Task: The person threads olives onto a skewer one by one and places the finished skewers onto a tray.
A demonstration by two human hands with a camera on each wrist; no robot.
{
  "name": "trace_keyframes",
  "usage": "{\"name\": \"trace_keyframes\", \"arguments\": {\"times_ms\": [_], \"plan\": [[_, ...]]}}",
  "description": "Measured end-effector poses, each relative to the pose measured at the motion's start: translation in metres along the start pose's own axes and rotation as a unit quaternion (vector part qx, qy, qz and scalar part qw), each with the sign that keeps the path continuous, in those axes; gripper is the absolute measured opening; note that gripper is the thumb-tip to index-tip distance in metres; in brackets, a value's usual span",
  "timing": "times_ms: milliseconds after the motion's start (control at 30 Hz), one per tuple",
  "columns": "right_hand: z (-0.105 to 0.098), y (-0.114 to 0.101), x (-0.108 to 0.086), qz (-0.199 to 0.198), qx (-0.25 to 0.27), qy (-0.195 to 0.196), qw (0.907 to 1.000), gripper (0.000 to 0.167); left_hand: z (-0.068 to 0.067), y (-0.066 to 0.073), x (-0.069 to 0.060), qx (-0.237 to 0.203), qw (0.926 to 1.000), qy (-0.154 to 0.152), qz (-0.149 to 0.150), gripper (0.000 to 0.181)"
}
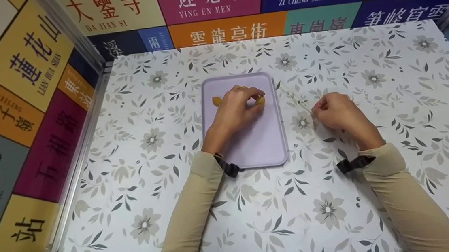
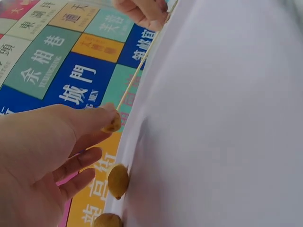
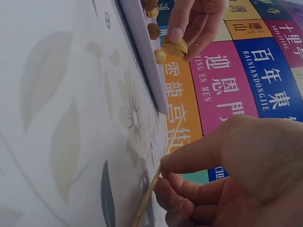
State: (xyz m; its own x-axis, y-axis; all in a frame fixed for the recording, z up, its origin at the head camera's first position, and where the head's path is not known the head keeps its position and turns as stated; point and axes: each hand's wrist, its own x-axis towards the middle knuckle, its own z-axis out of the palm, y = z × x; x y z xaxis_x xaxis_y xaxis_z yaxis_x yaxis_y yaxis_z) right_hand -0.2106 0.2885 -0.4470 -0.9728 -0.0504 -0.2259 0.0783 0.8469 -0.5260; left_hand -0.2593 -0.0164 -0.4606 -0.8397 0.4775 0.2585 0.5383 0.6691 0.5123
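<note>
My left hand (image 1: pixel 236 108) is over the lilac tray (image 1: pixel 251 148). Its thumb and fingers pinch a small yellow-brown fruit (image 1: pixel 260 100), whose exact kind I cannot tell. More such fruits lie on the tray: one (image 1: pixel 217 101) shows left of the hand, and two, including this oval fruit (image 2: pixel 118 181), appear below it in the left wrist view. To the right of the tray, my right hand (image 1: pixel 339 111) pinches a thin wooden skewer (image 3: pixel 150 189) between thumb and fingers. Its tip points toward the tray and stands apart from the held fruit.
A white tablecloth (image 1: pixel 159 213) with grey leaves and flowers covers the table. Colourful panels with Chinese lettering (image 1: pixel 222 4) stand along the back and the left side. A metal frame (image 1: pixel 77 163) runs down the table's left edge.
</note>
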Motion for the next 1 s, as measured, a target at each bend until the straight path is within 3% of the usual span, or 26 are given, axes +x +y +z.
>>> {"name": "trace_keyframes", "arguments": {"times_ms": [200,400,700,867,1000], "plan": [[-0.001,-0.001,0.0,-0.012,0.022,-0.004,0.9997,0.028,-0.009,-0.006,0.001,-0.061,0.9974,0.006,-0.037,0.039],[0.0,-0.007,-0.002,-0.046,0.051,0.018,0.9975,0.026,-0.016,-0.016,-0.001,-0.132,0.9886,0.051,-0.052,0.035],[0.005,-0.013,-0.003,-0.11,0.072,0.035,0.9908,0.023,-0.024,-0.028,-0.006,-0.256,0.9577,0.106,-0.079,0.032],[0.01,-0.014,-0.003,-0.169,0.064,0.052,0.9821,0.018,-0.027,-0.031,-0.009,-0.304,0.9428,0.111,-0.082,0.03],[0.015,-0.015,-0.002,-0.201,0.064,0.063,0.9755,0.017,-0.029,-0.031,-0.011,-0.328,0.9356,0.112,-0.069,0.029]]}}
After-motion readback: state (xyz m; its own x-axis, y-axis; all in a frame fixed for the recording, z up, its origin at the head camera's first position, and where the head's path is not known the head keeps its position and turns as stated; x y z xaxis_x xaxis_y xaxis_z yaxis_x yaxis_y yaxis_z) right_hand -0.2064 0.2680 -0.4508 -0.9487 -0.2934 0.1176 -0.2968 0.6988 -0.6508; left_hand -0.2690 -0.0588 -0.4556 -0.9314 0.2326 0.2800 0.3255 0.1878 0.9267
